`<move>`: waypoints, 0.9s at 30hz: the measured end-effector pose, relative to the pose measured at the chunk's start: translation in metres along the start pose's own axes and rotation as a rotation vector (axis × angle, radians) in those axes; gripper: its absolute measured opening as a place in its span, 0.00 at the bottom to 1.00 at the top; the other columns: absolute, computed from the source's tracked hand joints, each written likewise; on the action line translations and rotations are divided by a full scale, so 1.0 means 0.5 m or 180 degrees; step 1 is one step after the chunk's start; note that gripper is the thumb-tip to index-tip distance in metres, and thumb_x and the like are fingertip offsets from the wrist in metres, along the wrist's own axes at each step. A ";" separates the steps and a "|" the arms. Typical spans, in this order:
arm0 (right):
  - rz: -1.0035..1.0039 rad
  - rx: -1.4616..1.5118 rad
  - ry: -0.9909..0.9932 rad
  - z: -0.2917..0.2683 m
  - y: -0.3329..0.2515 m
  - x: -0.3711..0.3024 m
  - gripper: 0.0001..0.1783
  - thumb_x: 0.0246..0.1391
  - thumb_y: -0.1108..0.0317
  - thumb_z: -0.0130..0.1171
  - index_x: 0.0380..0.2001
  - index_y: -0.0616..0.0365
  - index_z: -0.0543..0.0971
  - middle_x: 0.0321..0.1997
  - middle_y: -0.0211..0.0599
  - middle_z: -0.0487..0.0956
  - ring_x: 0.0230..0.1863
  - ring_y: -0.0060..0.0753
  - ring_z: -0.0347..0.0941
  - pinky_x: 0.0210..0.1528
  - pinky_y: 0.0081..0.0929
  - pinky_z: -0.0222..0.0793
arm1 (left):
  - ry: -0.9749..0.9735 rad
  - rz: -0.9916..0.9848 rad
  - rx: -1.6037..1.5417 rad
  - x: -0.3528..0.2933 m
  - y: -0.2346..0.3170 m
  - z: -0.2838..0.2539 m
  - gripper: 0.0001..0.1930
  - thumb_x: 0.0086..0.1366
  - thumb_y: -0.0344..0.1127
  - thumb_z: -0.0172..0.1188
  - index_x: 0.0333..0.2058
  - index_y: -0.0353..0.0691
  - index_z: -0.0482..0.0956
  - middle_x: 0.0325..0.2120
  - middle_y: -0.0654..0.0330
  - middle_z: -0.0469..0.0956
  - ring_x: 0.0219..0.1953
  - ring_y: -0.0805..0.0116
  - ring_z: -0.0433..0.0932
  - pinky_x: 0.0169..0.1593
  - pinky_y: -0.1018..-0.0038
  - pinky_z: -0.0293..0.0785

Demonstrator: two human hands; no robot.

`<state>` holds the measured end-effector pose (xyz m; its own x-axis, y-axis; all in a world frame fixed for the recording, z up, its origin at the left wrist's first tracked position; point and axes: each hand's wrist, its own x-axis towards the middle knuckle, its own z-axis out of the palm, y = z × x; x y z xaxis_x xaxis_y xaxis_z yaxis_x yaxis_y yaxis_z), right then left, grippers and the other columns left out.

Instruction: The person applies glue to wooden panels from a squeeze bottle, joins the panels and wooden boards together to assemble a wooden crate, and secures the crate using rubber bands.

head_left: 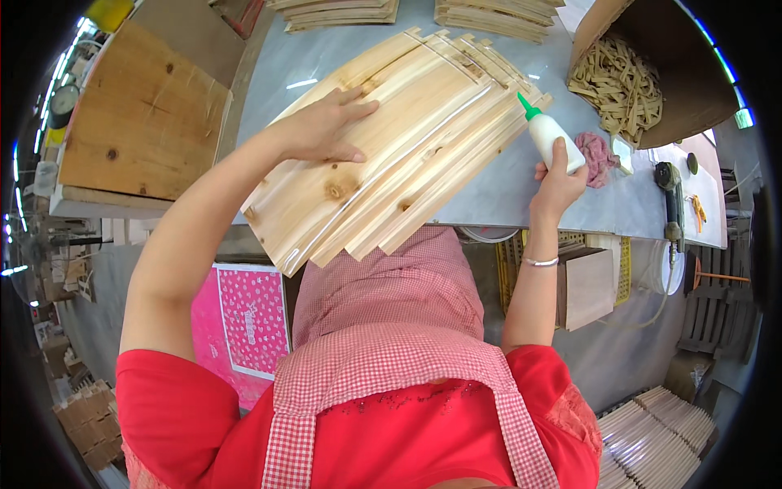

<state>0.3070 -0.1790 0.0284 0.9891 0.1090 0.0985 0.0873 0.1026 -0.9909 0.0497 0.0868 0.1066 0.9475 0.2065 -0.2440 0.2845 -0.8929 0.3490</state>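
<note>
A fan of overlapping pale wooden boards point(391, 138) lies slantwise before me, its lower ends jutting past the table's near edge. Flat on the top board rests my left hand point(330, 129), its fingers spread and thumb out. A thin white bead of glue point(373, 181) runs lengthwise along a board's edge. Beside the boards' right side, my right hand point(560, 183) grips a white squeeze bottle point(554, 140) with a green nozzle. The bottle tilts up and to the left, its tip close to the boards' far right corner and apart from the glue line.
Stacks of boards point(497, 18) stand along the far side of the grey table point(489, 189). On the right are a cardboard box point(692, 65) of wood strips, a pink rag point(597, 159) and a dark power tool point(670, 191). A large wooden panel point(134, 114) stands at left.
</note>
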 end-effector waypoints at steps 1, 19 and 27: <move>0.0003 0.0015 0.0014 0.003 0.009 0.015 0.22 0.54 0.58 0.67 0.36 0.65 0.70 0.28 0.40 0.76 0.17 0.22 0.70 0.16 0.19 0.64 | -0.0019 -0.0046 -0.0021 -0.001 0.004 -0.001 0.47 0.52 0.52 0.71 0.67 0.46 0.60 0.69 0.42 0.50 0.70 0.40 0.50 0.70 0.59 0.53; 0.0022 -0.0319 -0.0464 -0.025 -0.006 -0.133 0.18 0.54 0.62 0.67 0.36 0.65 0.73 0.25 0.35 0.76 0.16 0.20 0.68 0.15 0.17 0.60 | 0.0265 0.0062 0.0073 0.009 -0.014 0.011 0.46 0.52 0.56 0.70 0.65 0.43 0.64 0.65 0.40 0.58 0.65 0.41 0.62 0.66 0.60 0.60; -0.0120 -0.0631 -0.1573 -0.069 -0.042 -0.360 0.22 0.54 0.63 0.67 0.44 0.67 0.71 0.38 0.39 0.75 0.38 0.26 0.72 0.40 0.25 0.70 | 0.0166 0.0496 0.0447 0.017 -0.035 0.014 0.47 0.52 0.58 0.69 0.63 0.34 0.63 0.63 0.34 0.59 0.63 0.40 0.63 0.66 0.62 0.60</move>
<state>0.1310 -0.2352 0.0284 0.8154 0.5666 0.1187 0.1899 -0.0682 -0.9794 0.0518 0.1012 0.0923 0.9858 0.0787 -0.1486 0.1142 -0.9619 0.2485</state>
